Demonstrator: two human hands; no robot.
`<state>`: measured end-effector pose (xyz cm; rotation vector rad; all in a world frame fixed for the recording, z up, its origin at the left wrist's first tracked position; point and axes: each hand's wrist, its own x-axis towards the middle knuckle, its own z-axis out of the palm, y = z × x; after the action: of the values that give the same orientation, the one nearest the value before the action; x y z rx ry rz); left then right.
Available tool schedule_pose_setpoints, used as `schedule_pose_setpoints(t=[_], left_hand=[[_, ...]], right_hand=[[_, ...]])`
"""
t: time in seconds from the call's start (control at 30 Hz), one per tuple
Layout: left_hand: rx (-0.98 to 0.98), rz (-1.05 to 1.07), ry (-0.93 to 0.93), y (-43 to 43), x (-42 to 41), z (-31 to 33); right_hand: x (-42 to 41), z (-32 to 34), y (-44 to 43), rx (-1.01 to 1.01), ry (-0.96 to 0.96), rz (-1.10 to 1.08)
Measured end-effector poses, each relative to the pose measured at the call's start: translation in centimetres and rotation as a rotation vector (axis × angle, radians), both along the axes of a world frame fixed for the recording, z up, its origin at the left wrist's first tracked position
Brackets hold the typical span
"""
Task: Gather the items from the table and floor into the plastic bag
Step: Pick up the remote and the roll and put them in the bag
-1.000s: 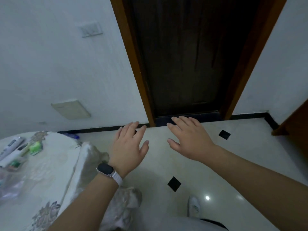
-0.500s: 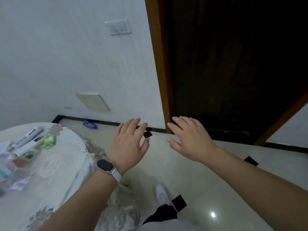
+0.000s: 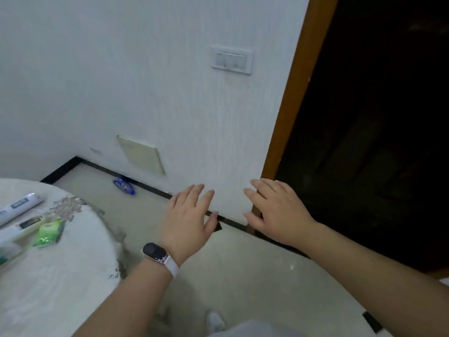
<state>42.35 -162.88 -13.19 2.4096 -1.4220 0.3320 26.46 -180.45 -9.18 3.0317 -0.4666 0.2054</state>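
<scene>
**Handling Notes: Items on the Table and Floor**

While you are holding both hands out in front of you, neither grip is carrying anything: the left hand, with the watch on its wrist, is spread flat with fingers apart, and the right hand is doing the same. Both are hovering above the floor, near the door frame.

Items are lying in two places. On the table, at your left, a white tube and a long white box are lying side by side, with a small green packet touching the box's end. On the floor, a blue-and-white wrapped item is resting against the skirting, well apart from both hands. No plastic bag is showing in this view.

Judging by appearance, all four are looking light:

- Tube: probably soft-walled; you are best pinching it mid-body.
- Box: likely stiff card; grip across its narrow sides.
- Green packet: glossy film, possibly slippery; pinch an edge.
- Floor item: too blurred to identify; expect crinkly wrap and scoop from beneath.
</scene>
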Motion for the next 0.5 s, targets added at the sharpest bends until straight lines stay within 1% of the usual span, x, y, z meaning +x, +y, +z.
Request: schedule_pose_setpoints(t=[0.13,0.27,0.5], left_hand=[[-0.009,0.111,0.003,1.3,6.5,-0.2],[-0.020,0.246,0.004,4.5,10.8,-0.4],[0.018,0.582,0.077,10.9,16.0,-1.9]], right_hand=[[8.1,-0.1,-0.1,0.003,-0.042,0.133],[15.3,-0.7,1.5,0.007,-0.032,0.252],[26.6,-2.4,4.4,0.046,-0.051,0.548]])
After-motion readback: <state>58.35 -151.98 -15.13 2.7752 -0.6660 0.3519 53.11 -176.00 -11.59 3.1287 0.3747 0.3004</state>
